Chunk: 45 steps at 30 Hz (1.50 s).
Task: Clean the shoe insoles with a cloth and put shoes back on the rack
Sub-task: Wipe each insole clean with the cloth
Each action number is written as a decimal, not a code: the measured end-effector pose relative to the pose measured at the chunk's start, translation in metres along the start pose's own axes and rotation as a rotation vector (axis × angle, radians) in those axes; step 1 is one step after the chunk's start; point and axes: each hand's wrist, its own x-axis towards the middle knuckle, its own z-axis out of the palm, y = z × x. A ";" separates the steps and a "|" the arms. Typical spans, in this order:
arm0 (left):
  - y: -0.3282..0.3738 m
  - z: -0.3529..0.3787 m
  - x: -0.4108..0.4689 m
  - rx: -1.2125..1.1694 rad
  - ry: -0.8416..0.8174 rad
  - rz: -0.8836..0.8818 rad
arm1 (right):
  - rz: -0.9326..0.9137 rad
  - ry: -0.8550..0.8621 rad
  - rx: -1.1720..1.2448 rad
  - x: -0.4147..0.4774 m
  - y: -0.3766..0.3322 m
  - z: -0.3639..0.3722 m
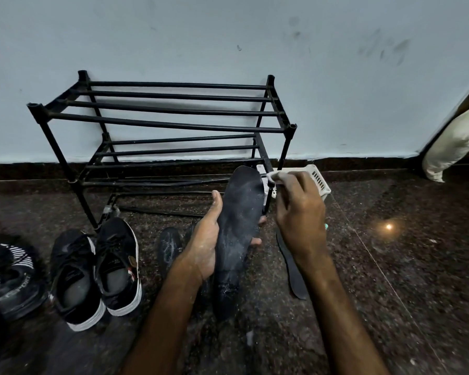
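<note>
My left hand (205,239) grips a dark, dusty insole (241,220) from underneath, holding it up lengthwise with the toe end pointing at the rack. Just right of that toe end, my right hand (298,212) pinches a small white cloth (275,176). The black metal shoe rack (160,125) stands bare against the wall behind. A pair of black sneakers with white soles (98,269) sits on the floor at the left. Two more insoles lie on the floor, one (168,247) left of my left hand and one (293,269) partly hidden under my right forearm.
A black sport shoe (10,277) lies at the far left edge. A white plastic basket (320,180) sits behind my right hand by the rack's right leg. The dark granite floor (390,266) shows a light reflection. A pale cloth bag (455,142) leans at the right.
</note>
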 end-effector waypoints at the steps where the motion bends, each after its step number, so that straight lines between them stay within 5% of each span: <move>1: -0.001 0.004 -0.001 -0.021 -0.003 -0.014 | -0.077 -0.015 0.017 -0.003 -0.006 0.002; 5: -0.006 0.015 -0.004 -0.050 -0.041 -0.025 | -0.251 -0.134 0.026 0.001 -0.018 0.021; 10: -0.007 0.002 0.000 0.045 -0.039 -0.045 | 0.128 -0.030 0.050 0.020 0.020 0.011; 14: -0.007 -0.002 0.003 -0.005 -0.005 -0.051 | 0.116 0.013 0.114 0.009 0.023 -0.005; 20: -0.010 0.004 0.001 -0.053 0.077 -0.060 | -0.132 -0.254 0.098 -0.021 -0.004 0.017; 25: -0.013 0.003 0.006 -0.045 0.103 -0.066 | -0.061 -0.262 0.178 -0.031 -0.013 0.020; 31: -0.003 -0.004 0.004 -0.119 0.152 0.027 | -0.089 -0.576 0.262 -0.028 -0.018 0.003; 36: -0.006 0.008 0.004 -0.032 0.155 0.033 | 0.037 -0.336 0.136 -0.021 -0.032 0.008; 41: -0.003 0.000 0.006 -0.097 0.151 0.048 | 0.059 -0.549 0.224 -0.026 -0.034 0.001; 45: -0.009 0.007 0.003 -0.061 0.097 0.045 | 0.160 -0.346 0.033 -0.017 -0.028 0.007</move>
